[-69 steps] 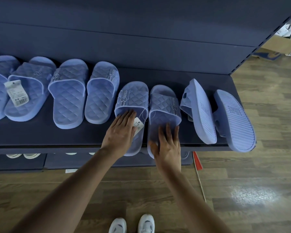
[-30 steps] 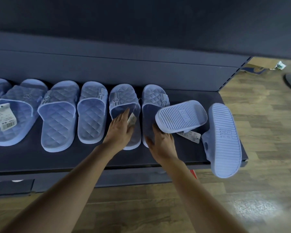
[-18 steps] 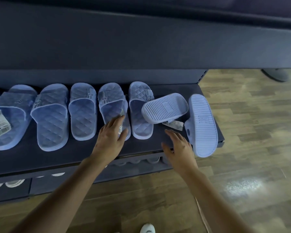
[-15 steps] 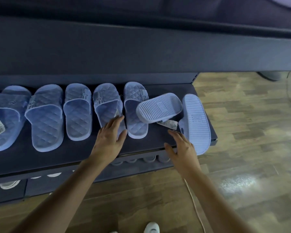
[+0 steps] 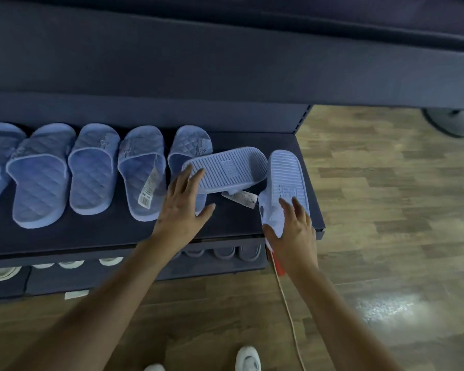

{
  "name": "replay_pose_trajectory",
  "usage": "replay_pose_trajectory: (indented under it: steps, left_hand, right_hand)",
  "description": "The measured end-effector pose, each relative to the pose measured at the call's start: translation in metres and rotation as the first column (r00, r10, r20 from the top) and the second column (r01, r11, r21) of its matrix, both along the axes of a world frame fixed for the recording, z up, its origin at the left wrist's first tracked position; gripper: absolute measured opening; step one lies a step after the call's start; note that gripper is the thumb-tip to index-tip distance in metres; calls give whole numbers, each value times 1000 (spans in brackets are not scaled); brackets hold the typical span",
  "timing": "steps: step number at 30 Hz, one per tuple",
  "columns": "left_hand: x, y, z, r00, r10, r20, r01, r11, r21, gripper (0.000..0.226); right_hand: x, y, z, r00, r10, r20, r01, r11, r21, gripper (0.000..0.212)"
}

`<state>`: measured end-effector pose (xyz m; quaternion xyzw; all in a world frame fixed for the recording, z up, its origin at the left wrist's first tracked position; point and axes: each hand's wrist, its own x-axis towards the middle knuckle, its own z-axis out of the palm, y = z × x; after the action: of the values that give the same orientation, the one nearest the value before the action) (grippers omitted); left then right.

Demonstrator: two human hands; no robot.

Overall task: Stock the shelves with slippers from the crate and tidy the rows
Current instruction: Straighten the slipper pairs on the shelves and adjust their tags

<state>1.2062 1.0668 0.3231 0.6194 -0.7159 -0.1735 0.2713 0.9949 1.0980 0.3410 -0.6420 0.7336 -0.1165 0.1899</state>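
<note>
Several light-blue quilted slippers (image 5: 93,170) lie upright in a row on the dark shelf (image 5: 91,236). At the row's right end two slippers lie sole up. One sole-up slipper (image 5: 225,170) lies crosswise, overlapping its upright neighbour (image 5: 190,145), with a white tag (image 5: 240,196) beneath it. My left hand (image 5: 184,207) is spread, fingertips touching that slipper's left end. The other sole-up slipper (image 5: 285,183) lies at the shelf's right corner. My right hand (image 5: 292,231) holds its near end, fingers over the sole and thumb at its left edge.
An upper shelf (image 5: 225,62) overhangs the row. A lower shelf holds more slippers (image 5: 220,253) and white shoes (image 5: 3,271). Wooden floor (image 5: 386,210) lies to the right of the shelf end. A red object (image 5: 276,263) and a cord (image 5: 289,311) hang below the corner.
My left hand left the tagged slipper and moved right to the crosswise sole-up slipper. My right hand moved right from the shelf edge onto the corner slipper's near end.
</note>
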Motion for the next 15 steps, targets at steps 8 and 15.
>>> replay_pose_trajectory:
  steps: [8, 15]
  left_hand:
    - [-30, -30, 1, 892, 428, -146, -409, 901, 141, 65]
    - [-32, -51, 0, 438, 714, -547, -498, 699, 513, 35]
  right_hand:
    - [-41, -16, -20, 998, 46, -36, -38, 981, 191, 96]
    - [-41, -27, -29, 999, 39, -23, -34, 981, 192, 106]
